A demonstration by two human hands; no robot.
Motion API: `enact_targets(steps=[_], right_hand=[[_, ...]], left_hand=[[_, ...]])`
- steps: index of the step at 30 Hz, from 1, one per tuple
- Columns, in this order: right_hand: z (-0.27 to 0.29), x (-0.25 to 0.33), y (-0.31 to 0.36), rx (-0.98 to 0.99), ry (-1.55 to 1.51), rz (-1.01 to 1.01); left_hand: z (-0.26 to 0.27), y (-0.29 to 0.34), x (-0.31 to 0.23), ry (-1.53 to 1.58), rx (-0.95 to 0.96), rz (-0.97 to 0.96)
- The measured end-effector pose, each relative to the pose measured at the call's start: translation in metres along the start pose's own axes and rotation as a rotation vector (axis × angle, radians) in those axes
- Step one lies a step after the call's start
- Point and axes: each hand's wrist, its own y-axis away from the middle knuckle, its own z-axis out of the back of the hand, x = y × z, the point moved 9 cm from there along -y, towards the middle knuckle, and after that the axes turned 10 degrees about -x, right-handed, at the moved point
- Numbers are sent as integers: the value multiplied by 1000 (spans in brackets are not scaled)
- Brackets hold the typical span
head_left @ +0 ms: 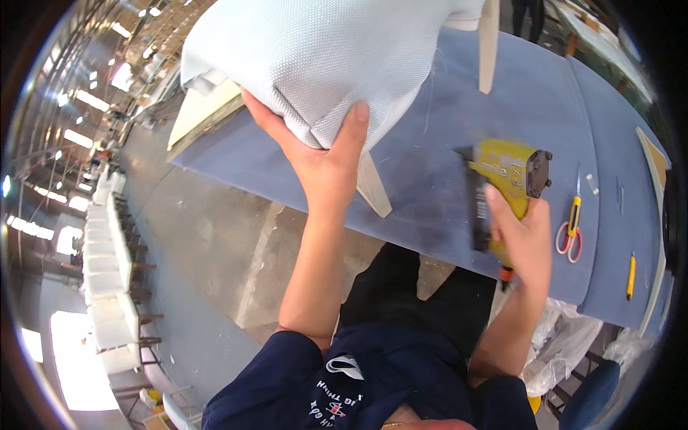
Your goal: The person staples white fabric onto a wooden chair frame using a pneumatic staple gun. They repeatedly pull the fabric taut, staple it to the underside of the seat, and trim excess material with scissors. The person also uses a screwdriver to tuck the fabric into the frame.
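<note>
While the left hand is gripping a folded corner of the pale upholstered seat over the blue worktop, the right hand is clasping a yellow staple gun apart from it; 2 wooden legs are showing.

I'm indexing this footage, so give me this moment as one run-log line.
left hand: grips folded fabric corner | right hand: holds yellow staple gun, apart from fabric corner | red-handled scissors: on blue table
</note>
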Motion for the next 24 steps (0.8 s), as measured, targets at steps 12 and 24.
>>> enact_targets(steps=[12,24], right_hand=[[88,-103,-69,-239,213,506],[242,-207,-87,-777,96,9]], left_hand=[[5,-8,25,-79,-314,60],[-28,4,21,-18,-253,106]])
